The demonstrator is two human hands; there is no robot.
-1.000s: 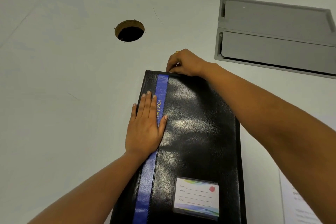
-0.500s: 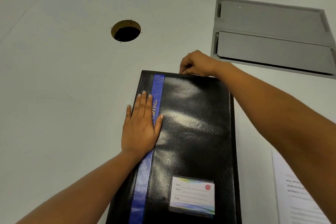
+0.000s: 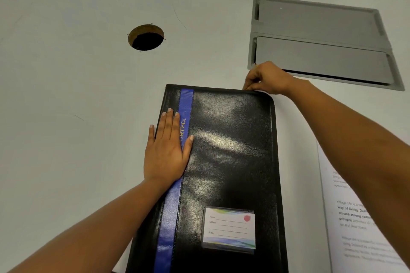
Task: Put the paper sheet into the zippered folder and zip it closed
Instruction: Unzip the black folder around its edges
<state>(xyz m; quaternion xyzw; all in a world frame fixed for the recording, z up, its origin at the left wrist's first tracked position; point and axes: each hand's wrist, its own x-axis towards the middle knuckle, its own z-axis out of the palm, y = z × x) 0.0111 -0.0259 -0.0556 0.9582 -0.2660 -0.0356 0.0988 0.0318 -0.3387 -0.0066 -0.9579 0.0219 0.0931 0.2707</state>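
Head view: black zippered folder (image 3: 228, 162) flat on table (image 3: 66, 117), closed. Left hand (image 3: 165, 153) flat, fingers extended, pressing blue stripe (image 3: 185, 104). Right hand (image 3: 267, 78) pinched at far right corner; zipper pull hidden. Paper sheet (image 3: 355, 239) lies outside, just right of folder.

Lying on one worktop (image 3: 66, 117) are one black zippered folder (image 3: 230, 162), one printed paper sheet (image 3: 355, 228), one round hole (image 3: 146, 37) and two grey flap lids (image 3: 317, 20), with two hands (image 3: 165, 155) resting there.
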